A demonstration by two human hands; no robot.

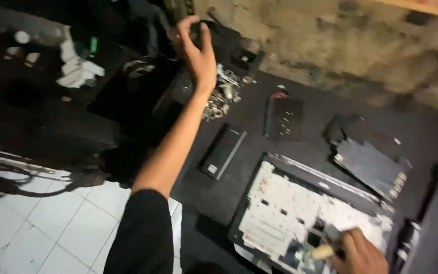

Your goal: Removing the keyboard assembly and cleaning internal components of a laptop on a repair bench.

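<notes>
While the head camera looks down at a dark work mat (229,193), the left hand (197,50) is stretched far out toward the top of the mat, its fingers (206,38) curled round a dark, blurred object (198,28) that cannot be made out; the grip looks closed but how tightly it holds cannot be told. Just beyond the wrist lies a heap of small metal parts (222,94), pale screws and fittings. The right hand (359,253) sits at the bottom edge of the frame, fingers folded round a brush with a pale handle (325,247), which rests on an opened laptop base (300,213) with a whitish inner panel. The base lies on the mat near the person, with the right hand at its lower right corner. Between the two hands lies a long black battery pack (222,151), apart from both. Farther up sits a small black cover (284,117), and to the right a dark flat panel (368,165) lies tilted beside the base. White floor tiles (51,223) show at the lower left.
</notes>
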